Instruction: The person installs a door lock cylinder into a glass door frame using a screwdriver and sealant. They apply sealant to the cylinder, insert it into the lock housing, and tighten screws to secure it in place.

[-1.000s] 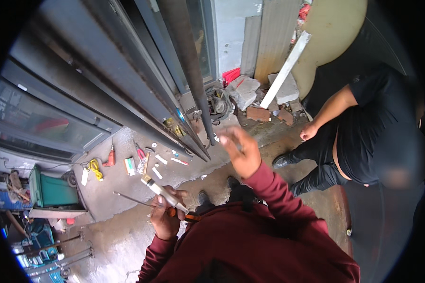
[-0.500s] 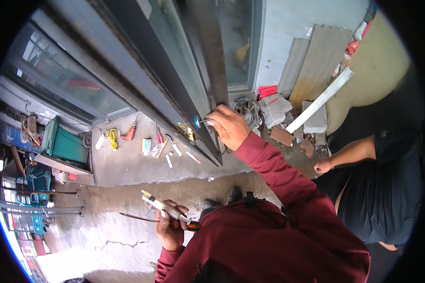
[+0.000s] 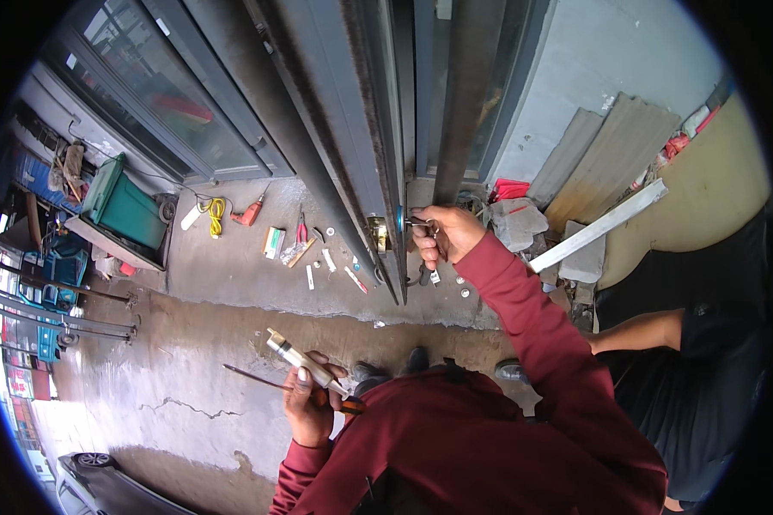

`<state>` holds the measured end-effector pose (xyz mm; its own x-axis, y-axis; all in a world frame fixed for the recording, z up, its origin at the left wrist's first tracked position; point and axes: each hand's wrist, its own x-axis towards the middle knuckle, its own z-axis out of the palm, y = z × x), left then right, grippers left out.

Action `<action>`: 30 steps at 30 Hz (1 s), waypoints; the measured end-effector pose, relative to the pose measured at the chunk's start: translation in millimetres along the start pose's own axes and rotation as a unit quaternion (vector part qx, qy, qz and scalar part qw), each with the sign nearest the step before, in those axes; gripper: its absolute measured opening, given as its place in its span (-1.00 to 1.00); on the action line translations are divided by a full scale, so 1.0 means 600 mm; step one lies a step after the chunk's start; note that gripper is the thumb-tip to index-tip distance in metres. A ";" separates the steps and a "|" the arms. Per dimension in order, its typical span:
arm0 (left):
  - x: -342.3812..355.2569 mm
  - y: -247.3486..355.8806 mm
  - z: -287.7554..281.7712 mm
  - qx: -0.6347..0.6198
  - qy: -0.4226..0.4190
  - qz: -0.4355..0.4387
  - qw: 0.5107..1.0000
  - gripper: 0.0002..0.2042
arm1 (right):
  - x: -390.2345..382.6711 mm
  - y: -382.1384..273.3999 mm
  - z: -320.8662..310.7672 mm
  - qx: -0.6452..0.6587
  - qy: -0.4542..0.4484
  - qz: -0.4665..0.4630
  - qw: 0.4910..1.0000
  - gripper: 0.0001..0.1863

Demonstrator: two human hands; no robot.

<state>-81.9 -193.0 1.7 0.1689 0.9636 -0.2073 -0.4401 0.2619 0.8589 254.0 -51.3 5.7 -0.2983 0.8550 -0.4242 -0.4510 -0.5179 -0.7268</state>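
In my left hand (image 3: 309, 416), closed fingers hold a syringe (image 3: 305, 360) with a pale filling and a screwdriver (image 3: 256, 378), whose thin shaft points left. My right hand (image 3: 453, 232) pinches a key (image 3: 419, 222) at the lock on the grey metal door (image 3: 339, 112). Part of a metal ring shows by those fingers. A blue ring (image 3: 400, 219) surrounds the lock on the door's right face. Set into the door's edge is a brass-coloured latch (image 3: 378, 233). How deep the key sits cannot be made out.
On the concrete left of the door lie a red drill (image 3: 248, 211), a coiled yellow cable (image 3: 216, 216), red-handled pliers (image 3: 301, 228) and small parts. A green bin (image 3: 127, 206) stands farther left. Rubble (image 3: 517, 225) and a white bar (image 3: 601, 225) are at right, near a person in black (image 3: 704, 369).
The door now appears more edge-on, its latch farther right in view. My right hand has shifted right with it, staying at the lock. My left hand keeps the syringe and screwdriver.
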 end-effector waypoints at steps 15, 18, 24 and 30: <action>-0.022 -0.005 0.002 -0.026 0.034 0.005 0.999 -0.59 | -0.018 -0.025 0.011 0.007 0.044 0.031 0.999 -0.60; -0.025 -0.009 0.005 -0.042 0.047 -0.006 0.998 -0.59 | -0.020 -0.016 0.015 -0.102 0.088 -0.045 0.990 -0.58; -0.025 -0.009 0.009 -0.048 0.057 -0.007 0.997 -0.59 | 0.011 0.014 0.019 -0.475 0.162 -0.499 0.706 -0.55; -0.031 -0.009 0.014 -0.051 0.066 -0.006 0.997 -0.60 | 0.007 0.006 0.024 -0.040 0.126 -0.124 0.983 -0.59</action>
<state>-75.4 -213.0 5.0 0.0607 0.9572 -0.2830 -0.5271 0.2715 0.8053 239.0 -49.8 9.1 0.0347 0.9395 -0.3408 -0.4126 -0.2971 -0.8611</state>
